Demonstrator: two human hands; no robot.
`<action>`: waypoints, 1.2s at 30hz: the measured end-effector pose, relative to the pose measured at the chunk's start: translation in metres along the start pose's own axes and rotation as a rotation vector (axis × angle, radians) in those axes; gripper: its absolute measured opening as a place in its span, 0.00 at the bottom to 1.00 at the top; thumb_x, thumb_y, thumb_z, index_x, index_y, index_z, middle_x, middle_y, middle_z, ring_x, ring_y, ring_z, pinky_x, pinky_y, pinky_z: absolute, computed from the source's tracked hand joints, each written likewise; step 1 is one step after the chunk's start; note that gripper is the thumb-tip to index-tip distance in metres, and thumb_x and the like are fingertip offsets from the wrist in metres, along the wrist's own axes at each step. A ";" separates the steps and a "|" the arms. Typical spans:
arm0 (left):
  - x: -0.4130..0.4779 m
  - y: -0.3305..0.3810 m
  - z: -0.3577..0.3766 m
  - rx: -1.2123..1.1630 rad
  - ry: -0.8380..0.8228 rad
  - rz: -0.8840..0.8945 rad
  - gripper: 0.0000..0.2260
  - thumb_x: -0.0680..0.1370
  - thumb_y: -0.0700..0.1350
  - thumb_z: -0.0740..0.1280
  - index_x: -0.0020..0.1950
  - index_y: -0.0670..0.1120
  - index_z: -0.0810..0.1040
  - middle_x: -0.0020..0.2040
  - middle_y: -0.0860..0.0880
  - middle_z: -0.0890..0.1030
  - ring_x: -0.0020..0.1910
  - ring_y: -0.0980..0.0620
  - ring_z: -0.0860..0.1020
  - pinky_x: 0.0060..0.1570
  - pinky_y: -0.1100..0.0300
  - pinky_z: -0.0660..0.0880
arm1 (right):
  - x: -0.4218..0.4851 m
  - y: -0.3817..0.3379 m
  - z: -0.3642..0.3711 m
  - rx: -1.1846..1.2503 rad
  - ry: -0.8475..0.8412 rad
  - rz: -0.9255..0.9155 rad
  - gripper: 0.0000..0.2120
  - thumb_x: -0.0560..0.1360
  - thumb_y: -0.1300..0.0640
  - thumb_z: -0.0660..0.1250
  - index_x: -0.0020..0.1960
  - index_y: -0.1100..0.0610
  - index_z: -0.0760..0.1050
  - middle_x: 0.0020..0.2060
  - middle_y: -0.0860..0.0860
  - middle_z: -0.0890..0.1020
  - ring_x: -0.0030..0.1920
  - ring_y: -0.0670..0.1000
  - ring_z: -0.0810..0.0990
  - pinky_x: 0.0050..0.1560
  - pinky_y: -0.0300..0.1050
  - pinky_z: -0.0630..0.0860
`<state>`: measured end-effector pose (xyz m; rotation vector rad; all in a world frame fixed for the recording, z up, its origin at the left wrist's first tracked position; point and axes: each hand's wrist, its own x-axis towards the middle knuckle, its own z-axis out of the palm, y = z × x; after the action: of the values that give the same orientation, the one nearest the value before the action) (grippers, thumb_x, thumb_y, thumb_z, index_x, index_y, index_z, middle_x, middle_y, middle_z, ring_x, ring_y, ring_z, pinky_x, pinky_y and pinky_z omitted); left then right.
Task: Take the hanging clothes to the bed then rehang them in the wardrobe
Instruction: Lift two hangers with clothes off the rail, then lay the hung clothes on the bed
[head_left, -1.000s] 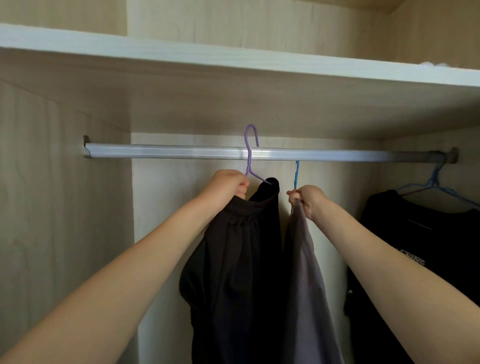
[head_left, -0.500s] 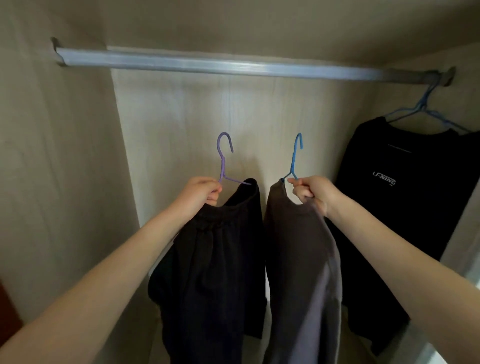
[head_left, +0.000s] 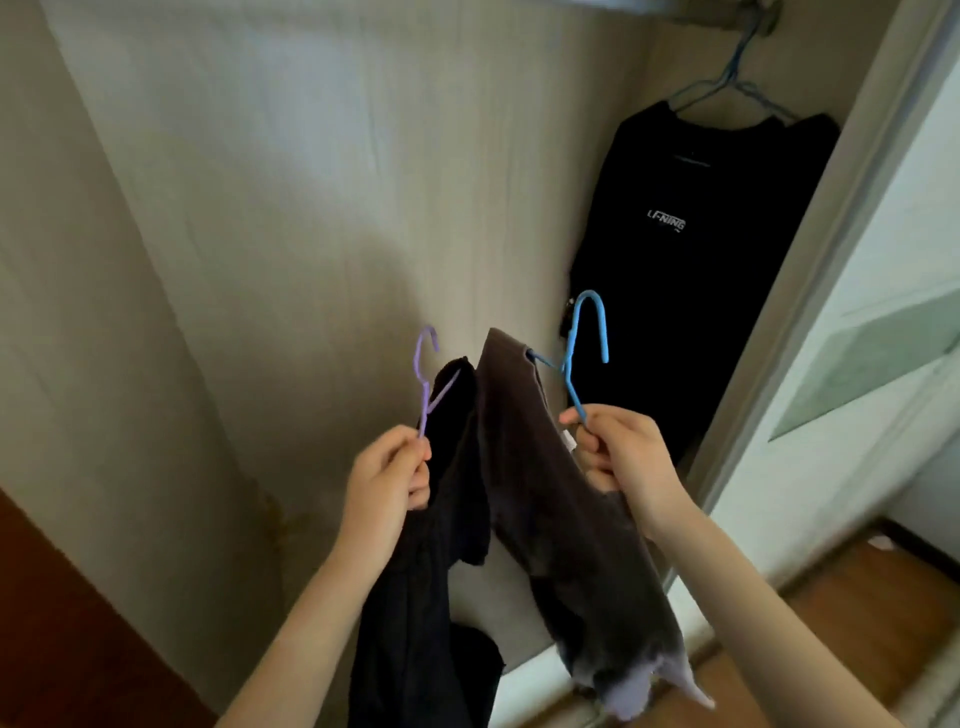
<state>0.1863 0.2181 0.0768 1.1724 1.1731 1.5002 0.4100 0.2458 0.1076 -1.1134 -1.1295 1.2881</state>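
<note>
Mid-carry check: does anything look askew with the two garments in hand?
Yes. The thin blue hanger in the right hand is tilted steeply, and the grey cloth garment is bunched on it, hanging lopsided. The black garment on the thin purple hanger in the left hand also hangs crooked.

Left hand (head_left: 387, 475) grips purple hanger (head_left: 427, 376) with black garment (head_left: 426, 597); right hand (head_left: 623, 457) grips blue hanger (head_left: 584, 353) with grey garment (head_left: 566, 519), both left of hanging black T-shirt (head_left: 701, 249).
</note>
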 end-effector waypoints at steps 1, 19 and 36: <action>-0.020 -0.009 -0.001 -0.016 -0.030 -0.007 0.11 0.81 0.33 0.57 0.38 0.33 0.66 0.27 0.49 0.58 0.23 0.55 0.56 0.25 0.59 0.52 | -0.023 0.012 0.005 0.005 0.036 0.001 0.14 0.80 0.66 0.53 0.45 0.64 0.77 0.28 0.51 0.63 0.24 0.46 0.57 0.20 0.34 0.55; -0.232 0.027 -0.166 0.004 -0.875 -0.020 0.12 0.82 0.38 0.57 0.40 0.33 0.67 0.27 0.48 0.61 0.25 0.52 0.57 0.25 0.56 0.54 | -0.410 0.054 0.177 0.053 0.888 -0.051 0.15 0.79 0.69 0.53 0.43 0.63 0.77 0.28 0.51 0.62 0.24 0.46 0.58 0.21 0.35 0.54; -0.601 0.050 -0.188 0.013 -1.832 -0.154 0.12 0.82 0.38 0.57 0.39 0.39 0.71 0.27 0.49 0.62 0.23 0.53 0.58 0.22 0.62 0.56 | -0.881 0.132 0.340 0.328 1.759 -0.038 0.13 0.79 0.69 0.53 0.46 0.68 0.76 0.27 0.52 0.62 0.23 0.44 0.57 0.22 0.31 0.52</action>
<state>0.1019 -0.4045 0.0112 1.6526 -0.0579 -0.0889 0.0770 -0.6435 0.0256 -1.3492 0.3789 0.0846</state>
